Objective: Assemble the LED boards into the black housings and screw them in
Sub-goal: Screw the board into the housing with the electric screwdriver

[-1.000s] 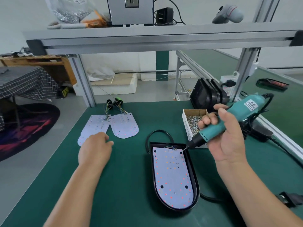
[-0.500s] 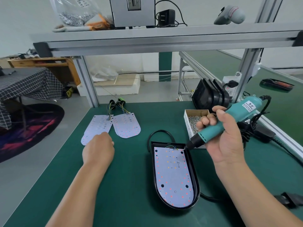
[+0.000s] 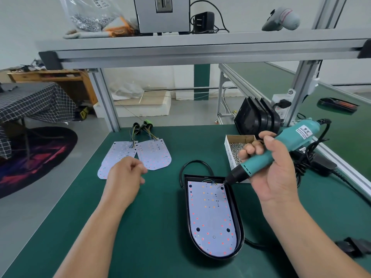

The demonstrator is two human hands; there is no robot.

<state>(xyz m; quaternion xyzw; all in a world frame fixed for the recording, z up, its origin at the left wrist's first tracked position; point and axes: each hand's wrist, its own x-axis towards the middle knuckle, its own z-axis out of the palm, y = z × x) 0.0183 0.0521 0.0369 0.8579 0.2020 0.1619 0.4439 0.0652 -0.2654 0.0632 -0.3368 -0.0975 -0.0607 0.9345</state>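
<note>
A black housing (image 3: 240,223) lies on the green mat with a white LED board (image 3: 210,217) seated inside it. My right hand (image 3: 275,177) grips a teal electric screwdriver (image 3: 281,149), and its bit touches the board's top right corner by the wires. My left hand (image 3: 123,178) is over the mat to the left of the housing, fingers loosely curled, with nothing visible in it. It partly covers the near end of one of two loose LED boards (image 3: 154,155) that lie behind it with their wire connectors.
An open cardboard box of screws (image 3: 233,148) stands just behind the screwdriver. Spare black housings (image 3: 255,117) lean at the back right. The screwdriver's cable and power brick (image 3: 321,165) trail along the right edge. Aluminium frame posts (image 3: 104,101) rise at the bench's back.
My left hand has drifted slightly right and its fingers have loosened from a tighter fist. The screwdriver bit stays at the board's top right corner.
</note>
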